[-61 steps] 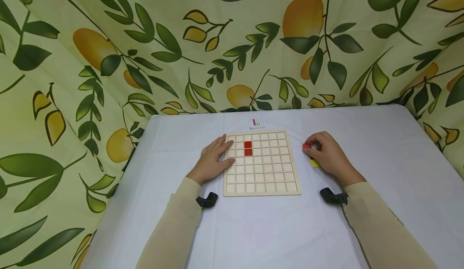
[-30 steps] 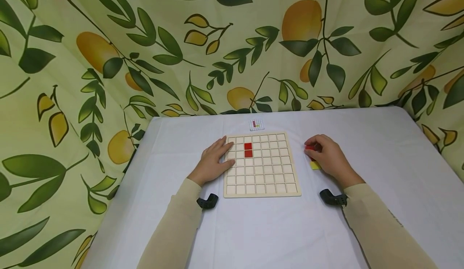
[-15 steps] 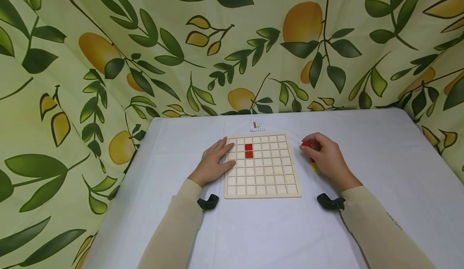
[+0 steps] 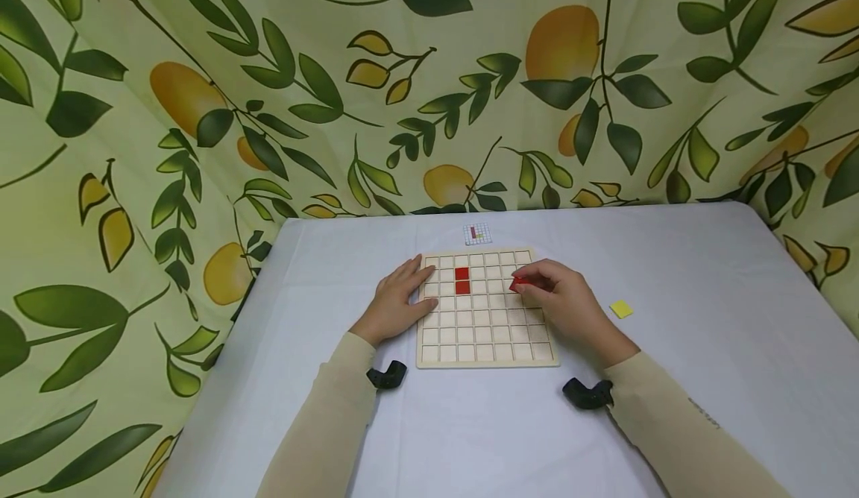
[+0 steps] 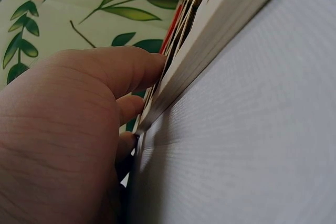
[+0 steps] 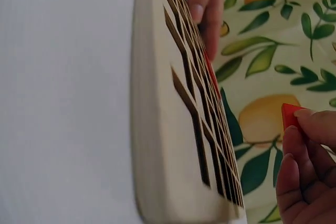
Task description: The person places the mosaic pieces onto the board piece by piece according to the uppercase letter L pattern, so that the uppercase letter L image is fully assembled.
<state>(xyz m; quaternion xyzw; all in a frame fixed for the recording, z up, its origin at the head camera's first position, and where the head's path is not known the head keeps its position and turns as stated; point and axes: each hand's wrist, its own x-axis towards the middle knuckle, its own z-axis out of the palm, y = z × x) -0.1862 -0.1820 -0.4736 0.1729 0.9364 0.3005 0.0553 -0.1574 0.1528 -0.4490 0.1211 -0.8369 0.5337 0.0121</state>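
A square wooden grid board [image 4: 487, 364] lies in the middle of the white table. Two red square tiles [image 4: 462, 280] sit in its cells, one behind the other, in the upper left part. My left hand [image 4: 397, 300] rests on the board's left edge with fingers spread and fairly straight. In the left wrist view the thumb [image 5: 139, 71] lies over the board's edge. My right hand [image 4: 560, 297] pinches a red tile [image 4: 517, 284] between thumb and fingers over the board's right side. In the right wrist view that red tile [image 6: 292, 116] is held above the board's surface.
A yellow tile [image 4: 621, 309] lies on the tablecloth to the right of my right hand. Behind the board is a small printed grid card [image 4: 477, 234] with a red and yellow pattern. A leaf-and-fruit patterned curtain [image 4: 429, 80] hangs beyond the table's back edge.
My right hand has picked up the red tile from beside the board and carried it left over the board's right side. The yellow tile has come into full view. My left hand stays put.
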